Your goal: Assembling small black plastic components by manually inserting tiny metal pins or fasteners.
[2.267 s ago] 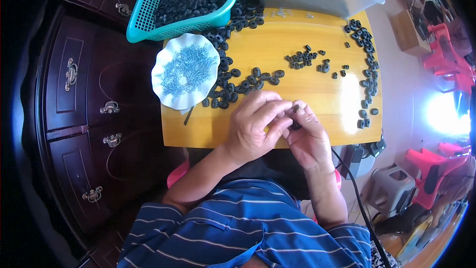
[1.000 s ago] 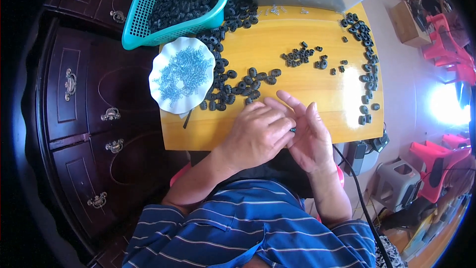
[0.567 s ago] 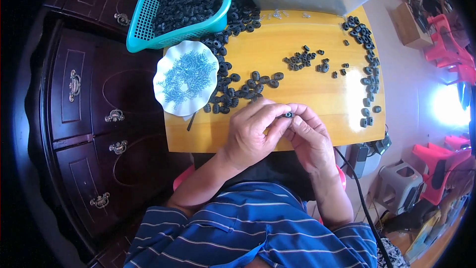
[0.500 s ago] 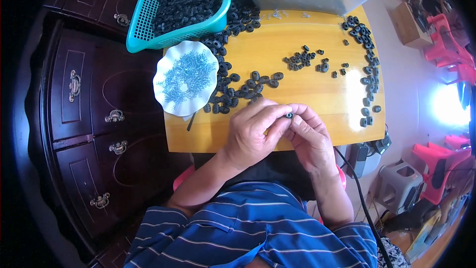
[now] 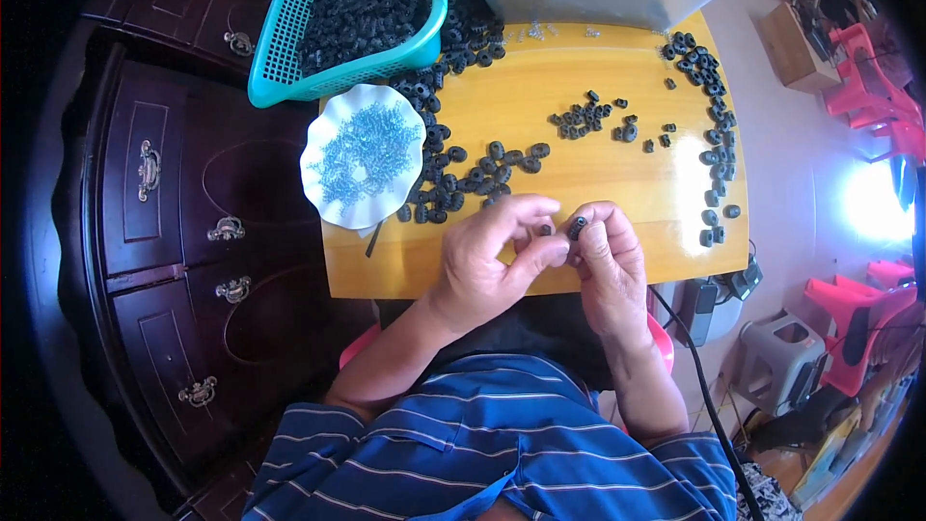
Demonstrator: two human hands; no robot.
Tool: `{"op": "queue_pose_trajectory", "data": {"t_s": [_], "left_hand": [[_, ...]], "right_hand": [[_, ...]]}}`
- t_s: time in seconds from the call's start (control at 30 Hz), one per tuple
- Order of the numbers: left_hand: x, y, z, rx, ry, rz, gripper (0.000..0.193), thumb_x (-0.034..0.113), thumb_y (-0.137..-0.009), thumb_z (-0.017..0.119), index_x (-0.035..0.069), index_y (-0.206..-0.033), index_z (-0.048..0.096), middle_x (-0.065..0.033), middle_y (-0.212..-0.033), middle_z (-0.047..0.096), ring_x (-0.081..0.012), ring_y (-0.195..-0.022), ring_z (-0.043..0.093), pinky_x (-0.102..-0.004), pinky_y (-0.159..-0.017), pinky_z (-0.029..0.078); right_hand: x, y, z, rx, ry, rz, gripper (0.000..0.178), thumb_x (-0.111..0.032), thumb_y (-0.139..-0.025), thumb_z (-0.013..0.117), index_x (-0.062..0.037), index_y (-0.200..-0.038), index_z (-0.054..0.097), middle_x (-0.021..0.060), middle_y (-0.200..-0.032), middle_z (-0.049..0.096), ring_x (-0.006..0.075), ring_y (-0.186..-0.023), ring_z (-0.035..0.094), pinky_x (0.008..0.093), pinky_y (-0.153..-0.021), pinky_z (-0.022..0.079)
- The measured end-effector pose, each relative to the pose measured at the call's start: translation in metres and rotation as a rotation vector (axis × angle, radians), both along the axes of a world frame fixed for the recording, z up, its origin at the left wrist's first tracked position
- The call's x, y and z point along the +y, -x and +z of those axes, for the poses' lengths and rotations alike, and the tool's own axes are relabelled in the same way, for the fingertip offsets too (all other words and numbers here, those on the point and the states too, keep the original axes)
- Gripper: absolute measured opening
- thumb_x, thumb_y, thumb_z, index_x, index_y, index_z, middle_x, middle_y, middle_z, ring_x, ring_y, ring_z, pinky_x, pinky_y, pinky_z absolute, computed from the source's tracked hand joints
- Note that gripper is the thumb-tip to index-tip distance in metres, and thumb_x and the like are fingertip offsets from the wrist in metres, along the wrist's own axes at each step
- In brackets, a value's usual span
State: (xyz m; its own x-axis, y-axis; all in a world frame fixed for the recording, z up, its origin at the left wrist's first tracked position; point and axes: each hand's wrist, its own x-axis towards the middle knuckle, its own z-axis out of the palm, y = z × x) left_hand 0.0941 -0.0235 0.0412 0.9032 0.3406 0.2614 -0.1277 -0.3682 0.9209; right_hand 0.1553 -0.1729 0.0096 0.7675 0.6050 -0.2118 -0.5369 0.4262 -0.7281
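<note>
Head view: right of the white dish (image 5: 365, 215), the right hand (image 5: 612, 260) pinches a black part (image 5: 578, 227). The left hand (image 5: 487, 249) holds a smaller piece (image 5: 546, 230) in curled fingers.

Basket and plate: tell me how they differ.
The basket is teal, with straight sides and holes in its walls; the plate is white, with a wavy rim. The basket is larger and deeper than the shallow plate. The basket holds black parts, the plate pale springs. Both hold many small pieces at the table's left side.
</note>
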Motion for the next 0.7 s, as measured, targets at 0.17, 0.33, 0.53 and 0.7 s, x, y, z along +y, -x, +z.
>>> {"op": "queue_pose_trajectory", "data": {"t_s": [0.17, 0.33, 0.53, 0.7], "left_hand": [[0.016, -0.002, 0.002, -0.007, 0.058, -0.084, 0.018, -0.001, -0.086, 0.072, -0.001, -0.103, 0.065, -0.0102, -0.082, 0.069, -0.0155, -0.072, 0.071, -0.0262, -0.061, 0.054], [0.025, 0.000, 0.005, 0.166, 0.153, -0.177, 0.011, -0.003, -0.092, 0.065, -0.002, -0.103, 0.067, -0.0046, -0.093, 0.067, -0.0082, -0.078, 0.063, -0.0209, -0.069, 0.052], [0.035, 0.004, 0.005, 0.206, 0.440, -0.181, 0.008, -0.001, -0.092, 0.067, -0.001, -0.100, 0.067, -0.0018, -0.089, 0.069, -0.0049, -0.079, 0.065, -0.0200, -0.069, 0.053], [0.040, 0.002, 0.012, 0.230, 0.444, -0.297, 0.010, -0.002, -0.092, 0.066, -0.002, -0.102, 0.067, -0.0009, -0.090, 0.065, -0.0046, -0.079, 0.062, -0.0186, -0.071, 0.050]], "right_hand": [[0.003, -0.001, 0.006, -0.096, 0.069, 0.010, 0.014, -0.012, -0.103, 0.056, -0.0018, -0.112, 0.058, 0.0020, -0.097, 0.063, 0.0100, -0.088, 0.060, 0.0256, -0.085, 0.049], [0.002, -0.002, 0.007, -0.123, 0.090, 0.033, 0.015, -0.010, -0.102, 0.057, -0.0009, -0.114, 0.059, 0.0037, -0.096, 0.064, 0.0112, -0.089, 0.061, 0.0257, -0.085, 0.049], [0.000, -0.002, 0.007, -0.135, 0.116, 0.070, 0.014, -0.009, -0.101, 0.058, 0.0001, -0.111, 0.062, 0.0039, -0.096, 0.065, 0.0110, -0.088, 0.060, 0.0252, -0.084, 0.049], [0.000, -0.002, 0.008, -0.145, 0.083, 0.139, 0.015, -0.011, -0.101, 0.059, 0.0010, -0.110, 0.063, 0.0032, -0.094, 0.065, 0.0098, -0.087, 0.059, 0.0247, -0.083, 0.048]]}}
